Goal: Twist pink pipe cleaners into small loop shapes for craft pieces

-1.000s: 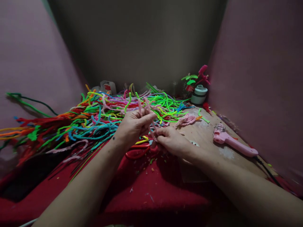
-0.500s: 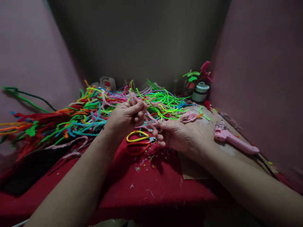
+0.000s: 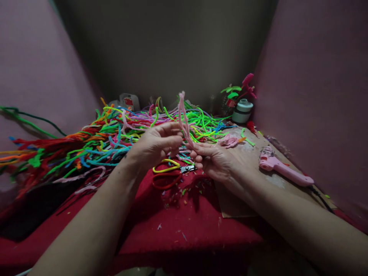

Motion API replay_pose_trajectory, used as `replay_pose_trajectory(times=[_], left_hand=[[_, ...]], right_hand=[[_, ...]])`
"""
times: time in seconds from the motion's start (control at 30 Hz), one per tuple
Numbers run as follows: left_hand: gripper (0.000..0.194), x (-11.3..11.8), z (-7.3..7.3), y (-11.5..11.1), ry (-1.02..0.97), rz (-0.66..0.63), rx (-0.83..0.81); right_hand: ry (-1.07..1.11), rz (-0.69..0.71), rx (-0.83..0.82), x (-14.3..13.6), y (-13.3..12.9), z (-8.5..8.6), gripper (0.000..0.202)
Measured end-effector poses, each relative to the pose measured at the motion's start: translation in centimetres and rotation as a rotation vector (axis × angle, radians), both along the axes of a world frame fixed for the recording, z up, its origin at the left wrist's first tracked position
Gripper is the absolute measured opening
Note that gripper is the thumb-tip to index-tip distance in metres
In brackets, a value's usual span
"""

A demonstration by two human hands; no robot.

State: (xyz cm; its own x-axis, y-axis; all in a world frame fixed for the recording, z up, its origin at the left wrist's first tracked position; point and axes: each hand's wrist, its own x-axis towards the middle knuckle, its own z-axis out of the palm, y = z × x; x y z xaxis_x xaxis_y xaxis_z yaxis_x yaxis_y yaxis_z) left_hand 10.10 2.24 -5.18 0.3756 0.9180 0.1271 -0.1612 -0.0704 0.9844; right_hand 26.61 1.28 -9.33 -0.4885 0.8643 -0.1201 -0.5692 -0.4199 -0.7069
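Observation:
A folded pink pipe cleaner [image 3: 183, 113] stands upright in a narrow loop above the table. My right hand [image 3: 215, 159] pinches its lower end between thumb and fingers. Beside the loop is my left hand [image 3: 158, 145], fingers loosely curved and slightly apart, the tips close to the pink strands; whether they touch cannot be made out. Below the hands lie scissors [image 3: 166, 168] with one yellow and one red handle, their blade tips near my right fingers.
A large heap of coloured pipe cleaners [image 3: 106, 138] spreads behind and left. To the right, a pink glue gun [image 3: 284, 172] and a pink pipe-cleaner piece [image 3: 228, 141] lie on a brown board [image 3: 232, 203]. A pale jar [image 3: 243, 111] stands behind. Scraps dot the red cloth [image 3: 184, 237].
My left hand has let go of the pink pipe cleaner and shifted slightly right and down. The loop now stands upright from my right hand, which has barely moved.

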Motion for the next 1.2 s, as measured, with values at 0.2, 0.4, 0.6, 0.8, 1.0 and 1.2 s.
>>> replay_pose_trajectory(times=[0.2, 0.4, 0.6, 0.8, 1.0, 1.2], left_hand=[[0.019, 1.3, -1.9, 0.1, 0.158, 0.078, -0.001], [0.019, 1.7, -1.5, 0.0, 0.045, 0.071, -0.124], [0.021, 2.0, -1.3, -0.3, 0.016, 0.085, -0.118], [0.025, 1.9, -1.3, -0.4, -0.008, 0.198, -0.048], [0.022, 2.1, -1.4, -0.4, -0.025, 0.170, -0.092], [0.020, 1.9, -1.8, 0.1, -0.104, 0.217, -0.092]], right_hand=[[-0.051, 0.007, 0.036, 0.1, 0.2, -0.4, 0.007], [-0.058, 0.144, 0.011, 0.3, 0.2, -0.4, 0.010], [0.000, 0.170, -0.053, 0.3, 0.2, -0.7, 0.011], [-0.163, 0.114, 0.041, 0.2, 0.0, -0.6, 0.008], [-0.226, -0.035, 0.243, 0.3, -0.2, -0.1, 0.010], [-0.376, -0.117, 0.273, 0.1, -0.4, 0.0, 0.014]])
